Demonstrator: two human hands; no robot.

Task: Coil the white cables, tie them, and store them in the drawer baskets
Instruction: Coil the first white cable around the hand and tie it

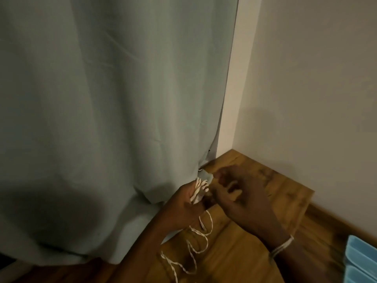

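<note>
My left hand grips a small bundle of coiled white twisted cable between fingers and thumb, low in the middle of the head view. The loose end of the cable hangs down from that hand in wavy loops over the wooden floor. My right hand is right beside the bundle, fingers curled and blurred by motion; whether it pinches the cable cannot be told. A thin white band circles my right wrist.
A large grey-green curtain hangs on the left down to the wooden floor. A white wall meets the floor at a wooden skirting. Light blue baskets show at the bottom right edge.
</note>
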